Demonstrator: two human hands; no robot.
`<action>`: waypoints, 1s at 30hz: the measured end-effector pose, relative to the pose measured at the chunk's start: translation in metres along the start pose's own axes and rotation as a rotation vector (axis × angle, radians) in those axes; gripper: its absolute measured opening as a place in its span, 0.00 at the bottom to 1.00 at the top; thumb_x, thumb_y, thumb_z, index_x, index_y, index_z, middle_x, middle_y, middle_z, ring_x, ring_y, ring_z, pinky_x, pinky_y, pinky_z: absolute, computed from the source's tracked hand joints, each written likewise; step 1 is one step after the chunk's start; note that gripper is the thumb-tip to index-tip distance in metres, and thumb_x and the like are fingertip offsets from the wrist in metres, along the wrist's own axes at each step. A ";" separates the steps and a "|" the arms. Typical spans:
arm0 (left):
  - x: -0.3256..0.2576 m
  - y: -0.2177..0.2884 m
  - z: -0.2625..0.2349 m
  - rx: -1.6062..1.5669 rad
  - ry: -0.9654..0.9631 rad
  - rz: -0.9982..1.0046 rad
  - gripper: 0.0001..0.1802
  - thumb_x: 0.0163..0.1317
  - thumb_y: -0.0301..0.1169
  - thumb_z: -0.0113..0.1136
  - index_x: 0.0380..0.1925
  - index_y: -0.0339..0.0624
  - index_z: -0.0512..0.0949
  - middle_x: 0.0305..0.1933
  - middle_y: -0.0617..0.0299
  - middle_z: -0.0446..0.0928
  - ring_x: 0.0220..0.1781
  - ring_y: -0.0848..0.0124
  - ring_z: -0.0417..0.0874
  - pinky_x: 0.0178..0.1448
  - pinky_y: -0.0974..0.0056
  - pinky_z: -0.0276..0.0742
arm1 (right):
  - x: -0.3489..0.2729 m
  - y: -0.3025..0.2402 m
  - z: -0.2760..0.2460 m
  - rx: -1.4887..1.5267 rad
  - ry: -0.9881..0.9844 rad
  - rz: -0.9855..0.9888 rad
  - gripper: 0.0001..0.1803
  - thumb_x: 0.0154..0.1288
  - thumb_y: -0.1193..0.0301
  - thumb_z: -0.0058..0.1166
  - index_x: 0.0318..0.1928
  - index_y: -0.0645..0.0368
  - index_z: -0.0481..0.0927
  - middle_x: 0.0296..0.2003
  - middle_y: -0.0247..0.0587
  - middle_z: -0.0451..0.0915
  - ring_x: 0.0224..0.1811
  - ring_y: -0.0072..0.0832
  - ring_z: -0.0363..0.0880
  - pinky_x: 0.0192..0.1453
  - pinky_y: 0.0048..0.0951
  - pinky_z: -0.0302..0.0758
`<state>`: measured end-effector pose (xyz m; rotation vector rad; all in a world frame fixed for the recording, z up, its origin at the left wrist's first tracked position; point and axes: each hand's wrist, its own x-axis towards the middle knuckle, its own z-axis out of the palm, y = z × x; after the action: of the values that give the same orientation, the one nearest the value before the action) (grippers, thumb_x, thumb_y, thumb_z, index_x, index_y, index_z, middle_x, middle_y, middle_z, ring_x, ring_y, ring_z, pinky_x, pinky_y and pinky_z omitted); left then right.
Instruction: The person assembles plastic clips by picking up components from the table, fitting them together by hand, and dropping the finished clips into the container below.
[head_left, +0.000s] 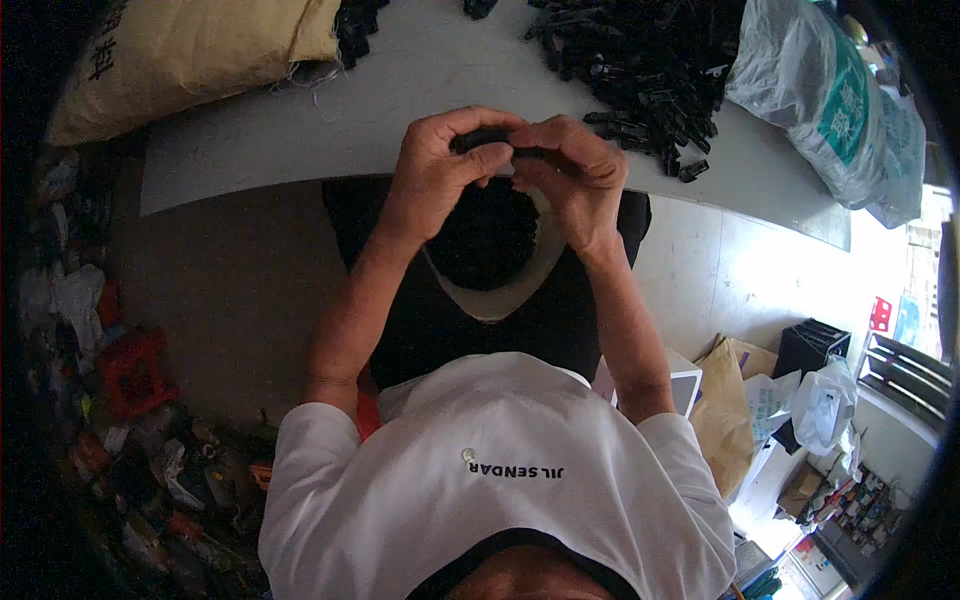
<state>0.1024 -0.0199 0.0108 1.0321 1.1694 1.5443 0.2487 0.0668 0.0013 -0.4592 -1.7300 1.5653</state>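
My left hand (432, 172) and my right hand (580, 172) meet just over the near edge of the table. Between them is a small, elongated black plastic piece (478, 141). The fingers of both hands are closed on it; its exact kind is too small and covered to tell. Below the hands, at my lap, sits a round container with a pale rim (487, 303) and a dark inside. Past my right hand, a large heap of similar black plastic pieces (640, 70) lies on the table.
A tan woven sack (200, 65) lies at the table's far left, with more black pieces at its mouth. Plastic bags (805, 105) stand on the right. The grey table (300, 140) ends just before me. A red stool (136, 372) and clutter cover the left floor; cardboard and bags sit lower right.
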 end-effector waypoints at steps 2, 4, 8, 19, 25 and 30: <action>-0.005 0.003 0.003 0.220 0.048 -0.154 0.14 0.59 0.25 0.60 0.46 0.38 0.78 0.43 0.60 0.80 0.40 0.75 0.82 0.40 0.72 0.78 | -0.006 -0.004 0.003 -0.142 -0.020 -0.037 0.10 0.54 0.86 0.58 0.38 0.66 0.79 0.35 0.39 0.80 0.29 0.20 0.78 0.31 0.19 0.76; -0.013 0.006 0.011 0.258 0.087 -0.078 0.15 0.59 0.25 0.60 0.47 0.38 0.76 0.44 0.59 0.80 0.40 0.74 0.82 0.41 0.71 0.79 | -0.014 -0.013 0.010 0.031 0.100 -0.004 0.11 0.51 0.83 0.62 0.37 0.64 0.80 0.32 0.39 0.79 0.28 0.22 0.79 0.31 0.20 0.75; -0.022 0.011 0.016 0.421 0.114 0.179 0.17 0.60 0.27 0.60 0.49 0.37 0.72 0.46 0.57 0.79 0.43 0.70 0.82 0.44 0.66 0.79 | -0.023 -0.018 0.005 -0.205 0.111 0.083 0.14 0.47 0.80 0.66 0.36 0.62 0.79 0.35 0.41 0.77 0.35 0.26 0.79 0.33 0.22 0.75; -0.023 0.013 0.014 0.707 0.022 0.425 0.17 0.61 0.34 0.60 0.46 0.38 0.71 0.42 0.54 0.73 0.44 0.64 0.79 0.45 0.63 0.78 | -0.025 -0.020 -0.001 -0.308 0.027 -0.189 0.12 0.47 0.77 0.66 0.34 0.64 0.78 0.43 0.45 0.72 0.42 0.35 0.76 0.42 0.30 0.74; -0.026 0.017 0.016 0.734 0.014 0.365 0.14 0.62 0.34 0.58 0.43 0.37 0.71 0.38 0.56 0.71 0.39 0.65 0.79 0.39 0.63 0.76 | -0.025 -0.022 -0.002 -0.336 -0.014 -0.198 0.12 0.47 0.78 0.65 0.33 0.65 0.77 0.42 0.46 0.73 0.40 0.35 0.77 0.40 0.30 0.75; -0.028 0.015 0.013 0.706 -0.015 0.321 0.12 0.63 0.30 0.56 0.44 0.37 0.72 0.38 0.54 0.74 0.37 0.64 0.79 0.38 0.62 0.75 | -0.024 -0.026 -0.001 -0.400 -0.035 -0.242 0.13 0.47 0.78 0.66 0.33 0.66 0.77 0.41 0.46 0.73 0.37 0.35 0.77 0.39 0.30 0.75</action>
<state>0.1193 -0.0465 0.0255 1.7576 1.6521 1.3666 0.2710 0.0461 0.0195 -0.3979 -2.0496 1.0650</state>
